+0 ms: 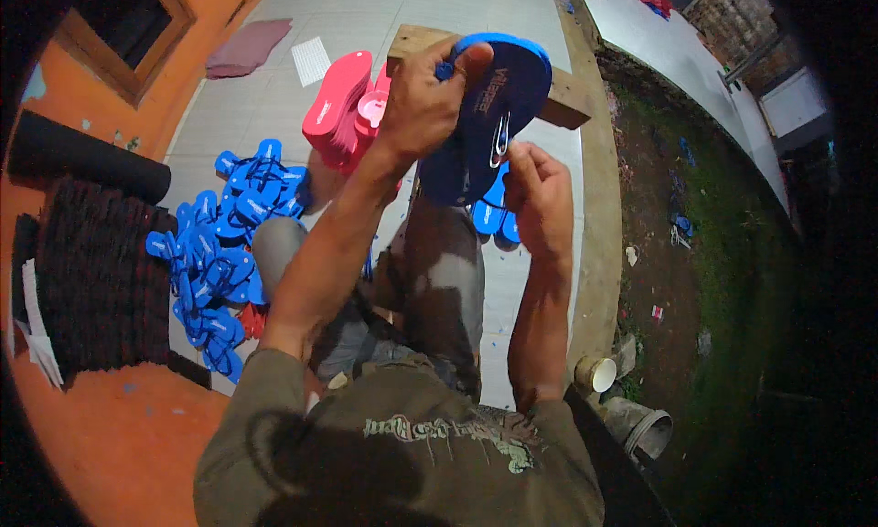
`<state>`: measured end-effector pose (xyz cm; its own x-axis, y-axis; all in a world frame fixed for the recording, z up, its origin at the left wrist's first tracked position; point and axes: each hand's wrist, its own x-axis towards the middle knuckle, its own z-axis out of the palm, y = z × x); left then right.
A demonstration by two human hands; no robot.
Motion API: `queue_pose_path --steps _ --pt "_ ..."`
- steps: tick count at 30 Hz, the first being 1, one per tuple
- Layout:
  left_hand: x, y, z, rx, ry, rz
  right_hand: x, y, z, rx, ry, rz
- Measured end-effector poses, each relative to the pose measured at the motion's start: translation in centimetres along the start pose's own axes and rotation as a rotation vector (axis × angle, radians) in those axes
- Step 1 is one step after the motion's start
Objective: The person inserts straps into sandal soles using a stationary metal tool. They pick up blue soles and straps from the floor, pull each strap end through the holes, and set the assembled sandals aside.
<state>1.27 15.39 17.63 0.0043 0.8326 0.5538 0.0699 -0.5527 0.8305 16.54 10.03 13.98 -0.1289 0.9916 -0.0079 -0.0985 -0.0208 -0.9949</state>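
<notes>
A blue foam flip-flop sole (512, 74) is gripped on its left by the left hand (425, 102), while the right hand (540, 193) is placed at its lower right. Behind it a wooden beam (569, 106) is set crosswise. Left of the beam, a stack of pink-red foam soles (334, 102) is stood on the pale tiled floor (457, 1). Beyond that stack a white paper sheet (311, 61) is laid, with a mauve cloth (249, 49) spread to its left. Blue flip-flops (219, 253) are heaped nearer, between a black layered stack (101, 280) and the legs.
</notes>
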Motion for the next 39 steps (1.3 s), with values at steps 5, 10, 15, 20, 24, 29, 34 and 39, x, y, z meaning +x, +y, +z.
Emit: queue_pose_path --steps 5,10,15,20,24,29,34,39 --pt "-1.8 0.8 -0.2 -0.247 -0.103 -0.141 0.3 -2.0 1.4 -0.1 0.383 -0.415" --pt "-0.9 -1.5 -0.1 -0.22 -0.092 -0.155 3.6 -1.2 3.0 -0.112 0.302 -0.44" --pt "3.8 2.7 -3.2 0.467 0.286 0.351 9.9 -7.1 5.3 -0.33 0.336 -0.872" --pt "-7.5 1.3 -0.8 -0.124 0.004 0.023 -3.2 0.6 2.1 -0.133 0.108 -0.408" --pt "-2.1 0.8 -2.5 0.034 -0.185 -0.079 0.3 -1.7 1.0 -0.082 0.092 -0.2" --pt "-2.8 -1.2 -3.3 0.126 -0.285 0.043 1.6 1.4 2.2 -0.026 0.096 -0.542" --pt "-0.5 -0.8 -4.4 0.203 -0.39 0.292 4.6 0.7 1.8 0.083 -0.082 -0.747" --pt "0.2 -0.8 -3.8 0.068 -0.257 0.373 5.8 -3.1 0.3 -0.169 -0.15 -0.878"
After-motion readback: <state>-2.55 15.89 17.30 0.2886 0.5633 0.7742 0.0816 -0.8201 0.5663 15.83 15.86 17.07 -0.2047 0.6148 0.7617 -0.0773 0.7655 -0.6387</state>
